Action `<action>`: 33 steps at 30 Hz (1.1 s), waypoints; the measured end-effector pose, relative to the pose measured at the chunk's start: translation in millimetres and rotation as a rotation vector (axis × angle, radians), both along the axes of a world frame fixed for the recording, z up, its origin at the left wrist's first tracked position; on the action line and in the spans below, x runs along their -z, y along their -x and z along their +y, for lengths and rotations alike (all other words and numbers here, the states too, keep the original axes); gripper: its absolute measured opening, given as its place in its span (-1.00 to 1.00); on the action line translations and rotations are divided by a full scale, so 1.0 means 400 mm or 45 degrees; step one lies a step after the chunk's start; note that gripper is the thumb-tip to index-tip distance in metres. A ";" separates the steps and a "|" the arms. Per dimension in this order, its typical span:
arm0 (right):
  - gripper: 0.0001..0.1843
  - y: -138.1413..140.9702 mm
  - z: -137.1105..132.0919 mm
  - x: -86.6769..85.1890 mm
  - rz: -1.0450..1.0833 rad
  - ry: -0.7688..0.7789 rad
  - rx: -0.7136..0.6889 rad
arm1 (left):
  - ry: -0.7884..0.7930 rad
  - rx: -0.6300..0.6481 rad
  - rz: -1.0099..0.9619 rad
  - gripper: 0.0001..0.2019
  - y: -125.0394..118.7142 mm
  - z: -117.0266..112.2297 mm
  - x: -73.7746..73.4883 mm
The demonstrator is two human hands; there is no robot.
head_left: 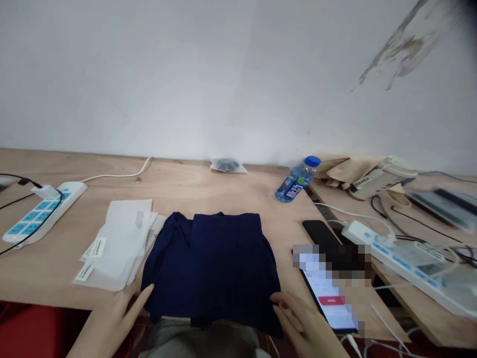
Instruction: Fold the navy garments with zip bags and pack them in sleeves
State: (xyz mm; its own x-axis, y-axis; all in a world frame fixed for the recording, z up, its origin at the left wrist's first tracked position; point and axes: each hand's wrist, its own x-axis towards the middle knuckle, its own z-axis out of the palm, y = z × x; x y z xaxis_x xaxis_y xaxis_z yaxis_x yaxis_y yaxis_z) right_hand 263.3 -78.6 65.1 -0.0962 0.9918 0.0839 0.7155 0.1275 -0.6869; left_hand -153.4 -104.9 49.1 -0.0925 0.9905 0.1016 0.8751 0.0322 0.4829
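A navy blue cloth garment (223, 263) lies folded in a rough rectangle at the table's front edge, its lower part hanging slightly over. At its lower left corner is my left hand (115, 313), the thumb on the fabric and the other fingers mostly hidden. My right hand (298, 315) grips the lower right side of the cloth between bent fingers. A small dark tab (199, 323) shows at the bottom hem. Close by on the left, a stack of frosted plastic bags (122, 243) with white labels touches or nearly touches the garment.
White power strips stand at left (46, 211) and right (402, 263). A lit phone (324, 293) and a dark phone (324, 238) lie right of the garment. Behind them are a tilted blue-capped bottle (298, 181), a paper cup (383, 176) and cables. A small clear packet (228, 165) lies by the wall.
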 end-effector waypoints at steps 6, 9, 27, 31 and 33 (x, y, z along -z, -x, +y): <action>-0.63 0.113 0.129 -0.033 -0.304 -0.327 -0.037 | -0.211 0.131 0.103 -0.67 -0.180 0.153 -0.037; -0.50 0.186 0.179 0.026 -0.536 -0.411 -0.096 | -0.255 0.216 0.234 -0.47 -0.260 0.208 0.004; -0.64 0.250 0.493 -0.039 -0.710 -0.156 -0.084 | -0.219 0.085 0.355 -0.28 -0.306 0.357 0.128; -0.73 0.331 0.698 -0.069 -0.710 -0.168 -0.017 | -0.278 0.050 0.373 -0.30 -0.309 0.352 0.142; -0.63 0.369 0.789 -0.059 -0.705 -0.165 -0.003 | -0.290 0.050 0.385 -0.30 -0.312 0.349 0.144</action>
State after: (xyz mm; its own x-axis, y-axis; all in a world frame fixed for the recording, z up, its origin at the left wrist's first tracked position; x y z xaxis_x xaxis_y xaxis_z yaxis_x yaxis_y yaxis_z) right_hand 115.8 237.2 88.7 -0.1629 0.9765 0.1413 0.9640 0.1880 -0.1882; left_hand -28.8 34.8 -8.4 0.0130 0.9417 0.3361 0.9776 -0.0825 0.1935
